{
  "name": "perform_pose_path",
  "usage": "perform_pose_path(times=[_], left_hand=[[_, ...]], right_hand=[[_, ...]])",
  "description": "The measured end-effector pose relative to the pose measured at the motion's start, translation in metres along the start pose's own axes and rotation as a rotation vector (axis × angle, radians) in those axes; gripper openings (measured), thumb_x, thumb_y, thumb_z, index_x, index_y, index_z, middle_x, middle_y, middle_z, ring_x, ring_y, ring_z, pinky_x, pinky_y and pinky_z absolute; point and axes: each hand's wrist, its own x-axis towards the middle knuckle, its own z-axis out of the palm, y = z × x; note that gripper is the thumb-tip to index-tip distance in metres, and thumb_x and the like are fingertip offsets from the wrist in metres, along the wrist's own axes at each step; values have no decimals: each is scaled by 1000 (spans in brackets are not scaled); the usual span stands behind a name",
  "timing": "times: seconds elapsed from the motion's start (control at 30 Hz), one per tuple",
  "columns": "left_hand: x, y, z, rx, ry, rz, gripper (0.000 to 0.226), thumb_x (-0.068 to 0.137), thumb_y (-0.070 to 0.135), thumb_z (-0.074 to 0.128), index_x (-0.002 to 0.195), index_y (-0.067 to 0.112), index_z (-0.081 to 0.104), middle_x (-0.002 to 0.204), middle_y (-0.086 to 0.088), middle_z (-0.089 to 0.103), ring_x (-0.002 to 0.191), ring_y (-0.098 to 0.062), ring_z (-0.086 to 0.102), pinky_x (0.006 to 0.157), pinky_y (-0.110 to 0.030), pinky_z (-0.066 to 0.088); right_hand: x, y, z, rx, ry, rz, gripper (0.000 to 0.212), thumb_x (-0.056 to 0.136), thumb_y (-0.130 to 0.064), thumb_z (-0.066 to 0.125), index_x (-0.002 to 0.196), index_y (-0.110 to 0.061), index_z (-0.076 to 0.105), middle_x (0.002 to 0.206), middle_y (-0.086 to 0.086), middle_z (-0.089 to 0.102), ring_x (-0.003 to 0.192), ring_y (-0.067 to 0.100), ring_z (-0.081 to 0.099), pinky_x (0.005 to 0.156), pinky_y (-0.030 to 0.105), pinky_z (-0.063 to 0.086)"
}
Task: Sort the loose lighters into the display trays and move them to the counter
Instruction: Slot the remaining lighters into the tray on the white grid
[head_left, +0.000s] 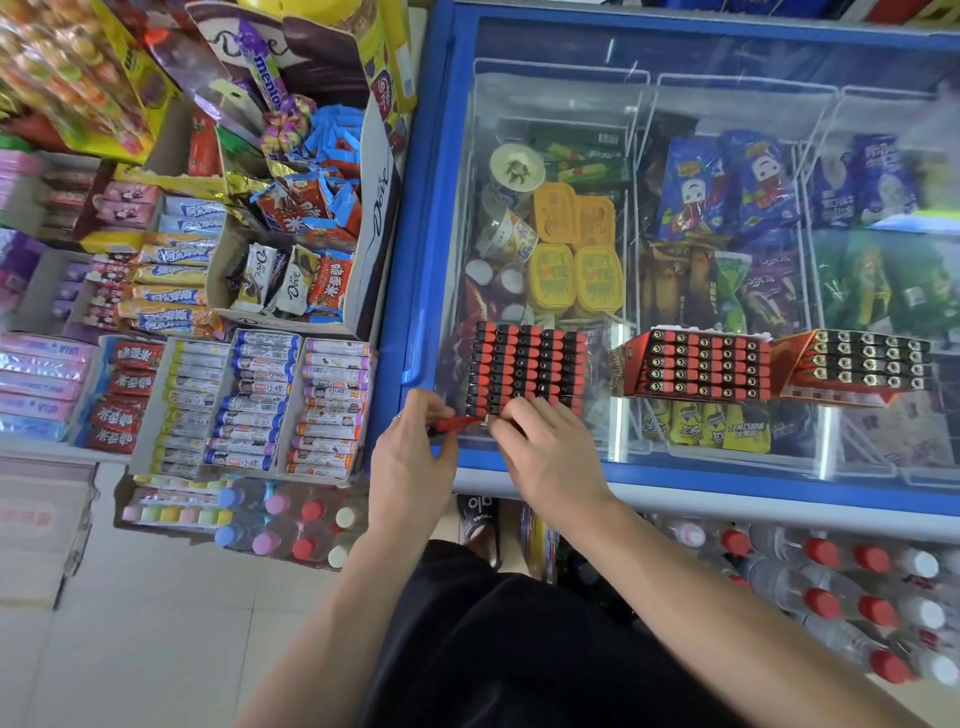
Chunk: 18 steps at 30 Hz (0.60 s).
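Note:
Three display trays of lighters sit on the glass lid of a blue chest freezer (415, 218). The left tray (524, 366) holds rows of red-and-black lighters. The middle tray (698, 366) and the right tray (862, 361) are red boxes with lighters standing upright. My left hand (410, 447) pinches a loose red lighter (457, 423) lying sideways at the left tray's near edge. My right hand (545, 452) touches that lighter's metal end and the tray's front row with its fingertips.
Ice creams fill the freezer under the glass. To the left, shelves carry boxes of candy and chocolate (291, 270). Packs of bottled drinks stand on the floor at the left (291, 525) and under the freezer's front at the right (857, 597).

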Motion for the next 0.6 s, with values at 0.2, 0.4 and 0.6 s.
perform_pose_path(times=[0.2, 0.4, 0.6], left_hand=[[3, -3, 4, 116, -25, 174, 22, 86, -4, 72, 98, 13, 64, 98, 8, 63, 78, -17, 60, 69, -40, 55], [7, -4, 6, 128, -1, 300, 22, 86, -6, 70, 102, 10, 72, 111, 6, 65, 80, -11, 61, 68, -36, 59], [5, -9, 9, 0, 21, 307, 19, 91, 1, 72, 107, 10, 75, 115, 6, 62, 90, -5, 62, 85, -25, 57]], right_hand=[[0, 0, -2, 16, -11, 18, 23, 75, 11, 69, 90, -6, 64, 88, 8, 56, 71, 26, 49, 63, 37, 41], [0, 0, -2, 26, -23, 30, 18, 78, 8, 67, 88, -6, 62, 91, 8, 57, 72, 27, 49, 64, 39, 43], [1, -1, -1, 35, -25, 48, 16, 80, 7, 66, 87, -6, 62, 90, 7, 57, 72, 26, 49, 64, 38, 42]])
